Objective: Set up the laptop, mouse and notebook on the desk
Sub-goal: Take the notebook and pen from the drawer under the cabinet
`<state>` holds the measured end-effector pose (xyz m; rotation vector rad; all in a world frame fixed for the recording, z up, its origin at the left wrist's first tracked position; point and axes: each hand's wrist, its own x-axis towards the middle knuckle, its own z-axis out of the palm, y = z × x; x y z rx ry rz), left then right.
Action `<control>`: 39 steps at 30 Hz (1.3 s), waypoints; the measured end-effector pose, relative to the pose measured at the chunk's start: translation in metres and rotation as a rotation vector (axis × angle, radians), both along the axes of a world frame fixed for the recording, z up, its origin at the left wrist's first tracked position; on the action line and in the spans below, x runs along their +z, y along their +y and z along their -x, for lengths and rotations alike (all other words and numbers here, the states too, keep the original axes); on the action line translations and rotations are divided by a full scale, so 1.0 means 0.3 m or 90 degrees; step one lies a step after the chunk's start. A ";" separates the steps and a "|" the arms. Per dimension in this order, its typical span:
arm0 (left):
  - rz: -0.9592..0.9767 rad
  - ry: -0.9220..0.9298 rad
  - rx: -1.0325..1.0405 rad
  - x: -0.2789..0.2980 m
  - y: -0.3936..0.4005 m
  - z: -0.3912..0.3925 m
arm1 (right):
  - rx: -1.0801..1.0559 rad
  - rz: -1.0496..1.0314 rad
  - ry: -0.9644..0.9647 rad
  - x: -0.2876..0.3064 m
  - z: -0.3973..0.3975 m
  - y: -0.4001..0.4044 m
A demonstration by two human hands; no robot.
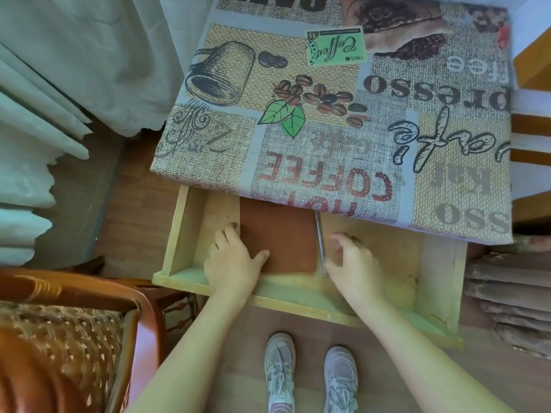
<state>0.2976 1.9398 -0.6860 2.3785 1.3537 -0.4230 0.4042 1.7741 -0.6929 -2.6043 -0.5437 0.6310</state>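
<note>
The notebook [278, 234] lies flat on the floor of the open drawer [441, 281], in the lower middle of the frame, its far end hidden under the front edge of the desk [328, 114]. It shows a plain reddish-brown cover, matte and not glossy, so it should not be slippery. It looks thin and light, probably a little flexible, so I judge it may sag if lifted by one corner. Lying flush on the wood, it offers no edge to get under; the sensible hold is at its two long sides, or by sliding it toward the near wall of the drawer and tipping the near edge up.

A pen [320, 248] lies just beside its right edge, roughly parallel to it, and could roll or get dragged along when the notebook moves.

The left hand [231, 262] rests at the notebook's left edge, fingers loosely spread, thumb lying on the cover; it grips nothing yet. The right hand [353, 265] is blurred, fingers curled and apart, near the pen's lower end; I cannot tell whether it touches the pen.

The desk, under a coffee-print cloth, fills the upper centre and right. No laptop or mouse is in view. A chair [59, 338] stands at lower left.
</note>
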 end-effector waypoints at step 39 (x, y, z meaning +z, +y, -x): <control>0.247 -0.558 0.026 0.103 -0.024 0.077 | -0.092 -0.218 0.051 0.093 0.080 0.001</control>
